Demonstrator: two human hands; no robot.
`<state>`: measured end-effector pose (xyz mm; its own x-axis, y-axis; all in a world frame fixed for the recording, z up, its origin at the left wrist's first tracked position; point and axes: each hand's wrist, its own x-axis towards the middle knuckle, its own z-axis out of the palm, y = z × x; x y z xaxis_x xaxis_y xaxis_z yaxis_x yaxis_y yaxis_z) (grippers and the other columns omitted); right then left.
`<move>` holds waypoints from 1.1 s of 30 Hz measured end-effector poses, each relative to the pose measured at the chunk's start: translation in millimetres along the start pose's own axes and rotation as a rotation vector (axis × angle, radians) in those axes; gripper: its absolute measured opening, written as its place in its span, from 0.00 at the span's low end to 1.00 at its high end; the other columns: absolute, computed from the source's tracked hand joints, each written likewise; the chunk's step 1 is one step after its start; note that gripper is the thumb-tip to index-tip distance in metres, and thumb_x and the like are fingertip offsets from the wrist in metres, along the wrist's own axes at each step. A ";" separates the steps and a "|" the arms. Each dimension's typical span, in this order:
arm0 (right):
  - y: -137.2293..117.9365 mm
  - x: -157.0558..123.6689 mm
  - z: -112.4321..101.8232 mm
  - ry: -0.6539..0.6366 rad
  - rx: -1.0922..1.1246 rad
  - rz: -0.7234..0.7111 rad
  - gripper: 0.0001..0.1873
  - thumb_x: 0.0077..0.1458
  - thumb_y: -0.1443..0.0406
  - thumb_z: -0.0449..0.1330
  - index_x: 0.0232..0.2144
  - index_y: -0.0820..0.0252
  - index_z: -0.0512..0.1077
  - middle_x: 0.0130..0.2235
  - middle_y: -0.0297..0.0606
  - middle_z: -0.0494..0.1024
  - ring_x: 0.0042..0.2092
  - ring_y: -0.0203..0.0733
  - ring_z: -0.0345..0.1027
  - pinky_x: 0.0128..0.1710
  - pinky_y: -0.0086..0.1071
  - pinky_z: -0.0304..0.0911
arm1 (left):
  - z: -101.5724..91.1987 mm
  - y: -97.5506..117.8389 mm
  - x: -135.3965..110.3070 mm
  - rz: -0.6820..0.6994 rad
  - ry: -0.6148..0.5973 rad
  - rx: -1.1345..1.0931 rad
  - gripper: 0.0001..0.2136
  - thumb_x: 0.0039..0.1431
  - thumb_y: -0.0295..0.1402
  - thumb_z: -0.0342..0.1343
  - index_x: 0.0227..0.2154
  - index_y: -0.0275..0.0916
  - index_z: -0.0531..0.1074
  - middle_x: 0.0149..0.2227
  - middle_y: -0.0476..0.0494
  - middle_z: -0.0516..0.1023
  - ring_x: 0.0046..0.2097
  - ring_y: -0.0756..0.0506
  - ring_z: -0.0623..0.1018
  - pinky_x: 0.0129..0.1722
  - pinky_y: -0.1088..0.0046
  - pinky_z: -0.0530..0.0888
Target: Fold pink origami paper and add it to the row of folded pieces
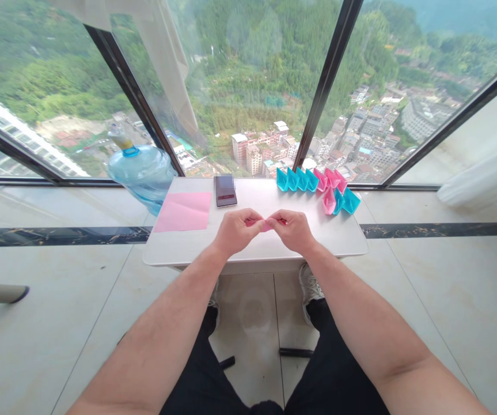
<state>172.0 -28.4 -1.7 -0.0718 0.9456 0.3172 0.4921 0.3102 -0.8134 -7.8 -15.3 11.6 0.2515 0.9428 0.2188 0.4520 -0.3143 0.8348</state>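
Pinching one small pink paper (pixel 266 226), we have our left hand (pixel 234 231) and right hand (pixel 295 230) meeting fingertip to fingertip, each closed tight on its own end of it, just above the near half of the one white table (pixel 213 253). Most of the paper is buried under our fingers. Only a sliver shows in the gap, so we cannot make out its folded shape. Beyond the grip and to its left lies one pink sheet (pixel 183 211), flat on the table; whether it is a single leaf or a stack we cannot tell. Straight beyond the grip lies one dark phone (pixel 225 191), its screen blurred. Beyond the grip and to its right we count the folds (pixel 313 181): four blue in a row, then what look like three pink, and in front of those one pink and two blue. They overlap, so the pink count is unsure. Far to the left of the grip, past the table's corner, one blue bottle (pixel 142 170) stands by the glass, its lower part hidden behind the table. Below the grip, under the table's edge, one white shoe (pixel 308 283) shows; our forearms cover whatever lies beside it.
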 end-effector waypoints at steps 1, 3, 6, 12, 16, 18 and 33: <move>0.7 -0.2 -0.4 -0.014 0.018 0.011 0.08 0.54 0.62 0.62 0.28 0.58 0.80 0.28 0.35 0.82 0.30 0.39 0.71 0.32 0.31 0.63 | -0.2 -0.5 -0.1 -0.001 -0.009 -0.002 0.10 0.54 0.40 0.60 0.27 0.39 0.80 0.29 0.46 0.82 0.33 0.46 0.77 0.35 0.72 0.71; 2.3 -0.2 -3.2 -0.026 0.045 0.029 0.08 0.53 0.62 0.63 0.28 0.58 0.80 0.29 0.35 0.82 0.31 0.40 0.72 0.34 0.31 0.65 | -2.7 -3.3 0.6 -0.005 -0.015 -0.004 0.10 0.54 0.40 0.59 0.27 0.39 0.79 0.29 0.46 0.81 0.33 0.46 0.77 0.35 0.71 0.71; 4.8 0.9 -9.6 -0.003 0.059 0.062 0.08 0.53 0.62 0.63 0.27 0.59 0.79 0.28 0.35 0.81 0.31 0.40 0.72 0.34 0.32 0.65 | -10.1 -9.5 2.6 0.003 0.001 0.010 0.09 0.55 0.38 0.58 0.27 0.39 0.79 0.28 0.47 0.81 0.32 0.46 0.76 0.35 0.71 0.71; 2.9 1.3 -10.4 -0.023 0.105 0.056 0.09 0.52 0.61 0.62 0.28 0.59 0.79 0.29 0.36 0.82 0.32 0.41 0.73 0.35 0.32 0.66 | -10.5 -12.7 2.1 -0.008 0.001 -0.012 0.10 0.55 0.40 0.59 0.28 0.39 0.79 0.28 0.47 0.81 0.32 0.46 0.77 0.34 0.72 0.71; 1.3 0.9 -8.4 -0.013 0.038 0.053 0.09 0.53 0.61 0.61 0.27 0.59 0.79 0.28 0.35 0.81 0.31 0.39 0.71 0.33 0.32 0.64 | -4.1 -9.8 1.6 -0.030 -0.034 -0.046 0.10 0.53 0.40 0.60 0.28 0.39 0.80 0.28 0.47 0.81 0.32 0.46 0.76 0.34 0.72 0.71; 2.1 1.1 -10.0 0.015 0.008 0.071 0.09 0.53 0.62 0.61 0.25 0.59 0.78 0.26 0.34 0.79 0.30 0.39 0.70 0.32 0.32 0.62 | -4.3 -10.3 2.4 -0.043 -0.029 -0.063 0.09 0.52 0.40 0.61 0.28 0.39 0.81 0.27 0.47 0.81 0.31 0.46 0.76 0.33 0.72 0.70; 10.8 7.6 -7.5 -0.012 0.271 0.388 0.15 0.47 0.56 0.65 0.20 0.61 0.74 0.20 0.35 0.75 0.24 0.37 0.68 0.24 0.29 0.61 | -11.8 -15.2 11.8 -0.184 -0.033 -0.360 0.18 0.51 0.47 0.64 0.35 0.35 0.81 0.31 0.41 0.82 0.33 0.44 0.79 0.35 0.69 0.75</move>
<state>183.3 -18.6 -4.5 0.0615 0.9973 -0.0395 0.2401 -0.0531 -0.9693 -21.8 1.9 7.4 0.2244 0.9738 0.0375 0.1648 -0.0758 0.9834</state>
